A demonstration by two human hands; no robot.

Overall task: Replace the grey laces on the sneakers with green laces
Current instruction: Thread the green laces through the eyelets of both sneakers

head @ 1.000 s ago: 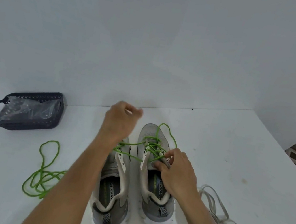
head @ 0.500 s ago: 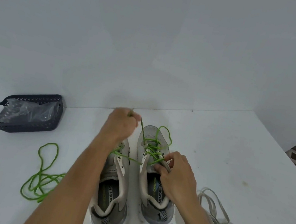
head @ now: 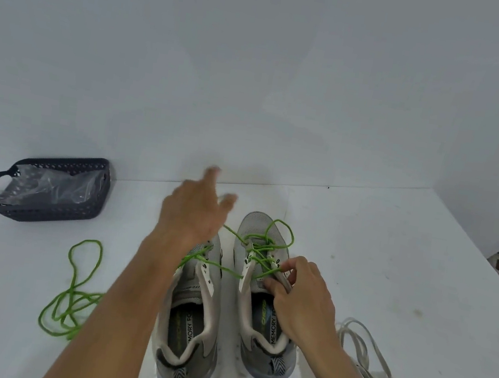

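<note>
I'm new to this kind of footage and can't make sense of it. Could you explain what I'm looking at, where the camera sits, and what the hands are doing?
There is no machine here: a person wears a camera on the head, so the one view looks down along their own arms. On the white table stand two grey sneakers. The right sneaker is partly threaded with a green lace; the right hand pinches that lace at the eyelets. The left hand, blurred with fingers spread, is above the left sneaker and seems to hold nothing. A spare green lace lies at left, the removed grey laces at right, and a dark basket with clear plastic sits far left.
</note>
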